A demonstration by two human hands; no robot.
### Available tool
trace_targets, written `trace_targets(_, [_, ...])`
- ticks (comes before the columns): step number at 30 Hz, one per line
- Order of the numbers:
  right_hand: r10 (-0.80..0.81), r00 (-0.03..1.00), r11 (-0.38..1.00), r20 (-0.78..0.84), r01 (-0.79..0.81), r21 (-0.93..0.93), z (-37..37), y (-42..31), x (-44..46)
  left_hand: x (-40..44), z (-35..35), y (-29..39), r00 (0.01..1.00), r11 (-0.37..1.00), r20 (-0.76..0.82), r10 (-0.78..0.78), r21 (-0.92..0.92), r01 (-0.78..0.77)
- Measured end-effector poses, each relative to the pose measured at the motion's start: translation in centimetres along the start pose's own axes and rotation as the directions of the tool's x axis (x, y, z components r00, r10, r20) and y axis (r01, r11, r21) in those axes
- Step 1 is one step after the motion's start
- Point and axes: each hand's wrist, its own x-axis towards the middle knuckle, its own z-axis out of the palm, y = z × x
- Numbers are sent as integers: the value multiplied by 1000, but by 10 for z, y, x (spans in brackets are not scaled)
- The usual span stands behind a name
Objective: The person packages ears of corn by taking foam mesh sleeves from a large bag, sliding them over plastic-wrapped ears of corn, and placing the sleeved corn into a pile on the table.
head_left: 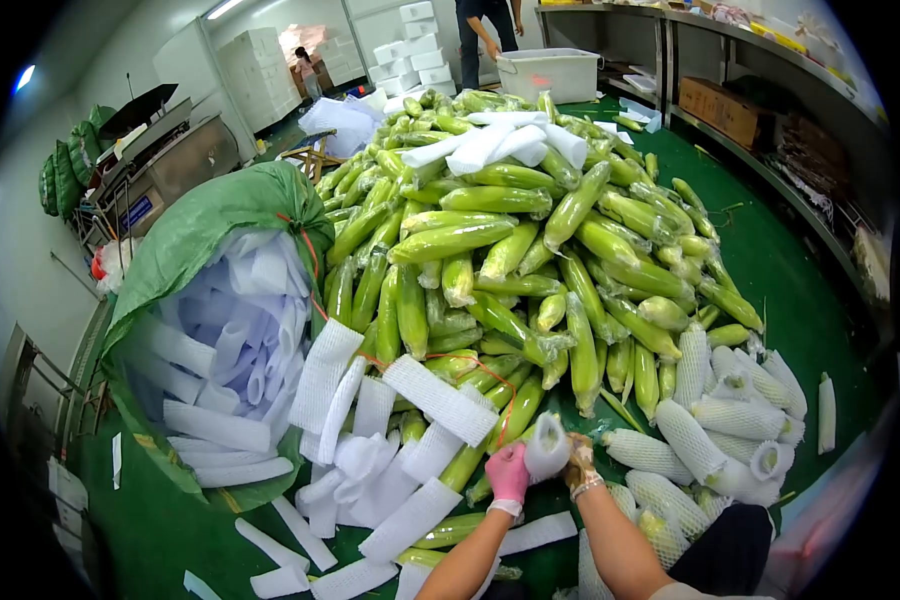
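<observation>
A white foam net sleeve [547, 450] is held upright between my two hands, with clear plastic film showing at its top. Whether an ear of corn is inside it, I cannot tell. My left hand [510, 474], in a pink glove, is closed on the sleeve's left side. On its right side my right hand [581, 466], in a stained tan glove, has its fingers curled against the sleeve. Beyond them rises a big heap of film-wrapped green corn [450, 240]. Loose flat foam sleeves [440, 400] lie to the left, and sleeved ears of corn [690, 440] lie to the right.
A green sack [140, 270] on the left spills white foam sleeves. Behind the heap, a person [480, 30] reaches to a white tub [550, 76]. Metal shelving [770, 170] runs along the right side. White foam boxes [410, 50] are stacked at the back.
</observation>
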Motion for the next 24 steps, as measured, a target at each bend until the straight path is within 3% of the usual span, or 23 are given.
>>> trace_targets(1, [-36,999,999,-22,36,7,-5,9,5,-8,5,27,992,949,-50,114,302,-94])
trace_targets(2, [-48,999,999,-24,49,15,-12,13,7,-9,7,32,965,853,-17,261,473,-222])
trace_targets(3, [-41,999,999,-18,41,28,-18,14,6,-5,9,29,950,682,59,306,682,-262])
trace_targets(5, [6,1000,997,4,-6,82,-34,15,1,1,16,30,854,433,285,434,766,-476])
trace_targets(6, [62,998,985,17,-64,159,-42,14,-4,4,21,33,885,398,337,321,800,-449])
trace_targets(8, [245,962,893,120,-273,358,-43,-8,-22,1,35,50,919,434,337,204,811,-394])
trace_targets(9, [383,880,750,283,-474,461,-20,-53,-63,-6,43,54,904,487,368,216,762,-426])
trace_targets(10, [148,877,989,458,-143,-45,-47,-43,-70,-20,51,55,892,538,392,225,713,-449])
trace_targets(11, [-99,799,836,593,390,-385,-73,-34,-79,-39,59,62,879,598,439,184,660,-455])
trace_targets(13, [-225,943,974,247,217,59,-70,-91,-120,-70,67,97,818,724,546,180,490,-486])
trace_targets(14, [-218,975,934,51,193,302,-66,-124,-136,-83,67,113,775,786,598,205,372,-495])
trace_targets(15, [-157,978,827,-141,208,522,-72,-142,-142,-85,60,123,781,786,596,184,388,-481])
trace_targets(16, [-157,976,830,-148,212,516,-96,-144,-134,-80,45,126,817,798,545,188,400,-451])
trace_targets(17, [-142,989,873,-30,139,468,-125,-139,-120,-69,25,121,843,784,454,289,393,-481])
trace_targets(18, [-142,990,919,-19,139,369,-103,-141,-127,-56,1,122,874,764,381,303,451,-461])
trace_targets(19, [-142,990,954,-7,139,266,-78,-144,-135,-43,-21,110,934,847,248,258,407,-342])
trace_targets(20, [-195,946,966,-258,141,-215,-23,-128,-150,-34,-46,110,964,829,190,188,495,-259])
trace_targets(21, [-249,968,848,30,233,-476,-1,-112,-161,-27,-68,100,973,840,134,186,492,-228])
trace_targets(22, [-362,906,313,221,341,-886,26,-88,-156,-21,-92,81,971,877,114,208,418,-237])
trace_targets(23, [-364,854,299,372,485,-822,42,-54,-157,-27,-111,87,987,908,89,134,388,-158])
trace_targets(24, [-258,879,260,400,462,-848,72,-45,-166,-36,-128,101,989,903,72,127,404,-146])
